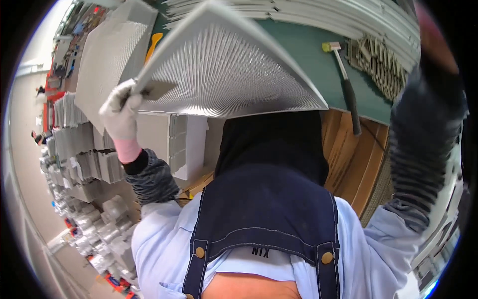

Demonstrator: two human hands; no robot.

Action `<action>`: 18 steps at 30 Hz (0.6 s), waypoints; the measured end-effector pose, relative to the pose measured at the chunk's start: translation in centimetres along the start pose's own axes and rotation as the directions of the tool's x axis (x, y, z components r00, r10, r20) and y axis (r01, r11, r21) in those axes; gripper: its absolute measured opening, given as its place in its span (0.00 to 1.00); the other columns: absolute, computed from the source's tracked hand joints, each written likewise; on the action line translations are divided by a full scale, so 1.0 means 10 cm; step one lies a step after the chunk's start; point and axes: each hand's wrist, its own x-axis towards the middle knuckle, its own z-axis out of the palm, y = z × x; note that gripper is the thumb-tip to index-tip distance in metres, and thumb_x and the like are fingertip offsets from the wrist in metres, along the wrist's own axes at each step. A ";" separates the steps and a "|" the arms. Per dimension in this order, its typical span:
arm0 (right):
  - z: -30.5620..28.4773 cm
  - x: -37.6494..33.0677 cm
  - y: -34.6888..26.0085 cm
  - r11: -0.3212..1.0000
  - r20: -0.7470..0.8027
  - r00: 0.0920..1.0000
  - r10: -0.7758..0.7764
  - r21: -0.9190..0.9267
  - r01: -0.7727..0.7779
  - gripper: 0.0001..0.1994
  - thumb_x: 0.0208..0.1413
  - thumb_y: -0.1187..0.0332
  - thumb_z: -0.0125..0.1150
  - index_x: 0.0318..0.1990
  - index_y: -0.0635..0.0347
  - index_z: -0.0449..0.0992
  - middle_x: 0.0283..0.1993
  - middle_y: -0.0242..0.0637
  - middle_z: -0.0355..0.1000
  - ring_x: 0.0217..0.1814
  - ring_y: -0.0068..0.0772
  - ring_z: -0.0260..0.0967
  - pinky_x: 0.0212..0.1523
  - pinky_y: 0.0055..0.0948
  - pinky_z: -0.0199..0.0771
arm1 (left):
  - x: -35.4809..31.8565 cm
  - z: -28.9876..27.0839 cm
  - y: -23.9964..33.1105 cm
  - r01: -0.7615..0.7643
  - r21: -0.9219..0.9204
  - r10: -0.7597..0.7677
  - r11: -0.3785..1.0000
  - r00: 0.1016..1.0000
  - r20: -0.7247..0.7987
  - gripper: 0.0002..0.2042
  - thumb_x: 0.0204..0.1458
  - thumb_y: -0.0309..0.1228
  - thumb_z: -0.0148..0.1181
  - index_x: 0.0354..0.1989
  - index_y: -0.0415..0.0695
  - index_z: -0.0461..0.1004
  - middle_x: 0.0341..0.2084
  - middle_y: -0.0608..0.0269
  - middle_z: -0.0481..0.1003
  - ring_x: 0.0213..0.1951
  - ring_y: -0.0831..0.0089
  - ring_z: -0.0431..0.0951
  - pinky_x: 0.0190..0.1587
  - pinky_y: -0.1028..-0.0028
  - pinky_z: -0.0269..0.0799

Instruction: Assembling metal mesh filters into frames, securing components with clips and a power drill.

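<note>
My left hand, in a white glove with a pink cuff, is closed on the left corner of a framed panel with silvery pleated mesh. The panel stands tilted over the front of a green bench, one corner pointing away from me. A flat grey piece shows beside my left fingers; whether I hold it or it belongs to the panel, I cannot tell. Raised at the far right edge, my right hand is blurred and cut off, its fingers hidden. Nearest to that arm are several thin metal brackets in a row.
A mallet with a black handle lies on the green bench top. Long white frame strips are stacked along the back. Another mesh panel and an orange tool are at left. Cardboard lies below the bench.
</note>
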 end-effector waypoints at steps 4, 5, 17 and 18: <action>2.72 1.13 -1.91 0.953 0.140 0.990 -0.008 -0.298 0.050 0.29 0.62 0.55 0.51 0.63 0.67 0.59 0.54 0.43 0.66 0.58 0.34 0.64 0.56 0.32 0.67 | 0.53 -0.13 0.61 -0.052 0.235 0.060 0.971 0.998 -0.027 0.14 0.50 0.28 0.64 0.44 0.33 0.77 0.33 0.67 0.79 0.35 0.83 0.74 0.42 0.81 0.70; 2.71 1.16 -2.20 0.912 0.152 0.988 0.017 -0.408 0.047 0.30 0.63 0.54 0.50 0.65 0.67 0.59 0.55 0.44 0.66 0.59 0.35 0.63 0.58 0.33 0.67 | 0.68 -0.07 0.88 -0.170 0.138 0.178 0.976 0.982 -0.054 0.13 0.51 0.26 0.62 0.45 0.35 0.77 0.35 0.67 0.79 0.36 0.82 0.75 0.43 0.81 0.70; 2.87 0.50 -1.07 0.890 -0.340 0.933 0.117 -0.381 -0.250 0.12 0.60 0.68 0.59 0.43 0.69 0.72 0.35 0.32 0.74 0.35 0.18 0.66 0.39 0.21 0.69 | 0.55 -0.03 1.00 -0.477 0.294 0.470 0.828 0.877 0.102 0.15 0.52 0.28 0.60 0.49 0.39 0.74 0.41 0.59 0.78 0.43 0.73 0.78 0.46 0.76 0.72; 2.84 0.48 -1.07 0.887 -0.342 0.932 0.118 -0.385 -0.253 0.12 0.60 0.68 0.59 0.43 0.69 0.72 0.35 0.32 0.74 0.35 0.18 0.66 0.39 0.21 0.69 | 0.47 -0.14 0.82 -0.401 0.216 0.424 0.890 0.903 -0.069 0.17 0.54 0.29 0.56 0.52 0.35 0.71 0.44 0.56 0.77 0.44 0.70 0.78 0.49 0.74 0.72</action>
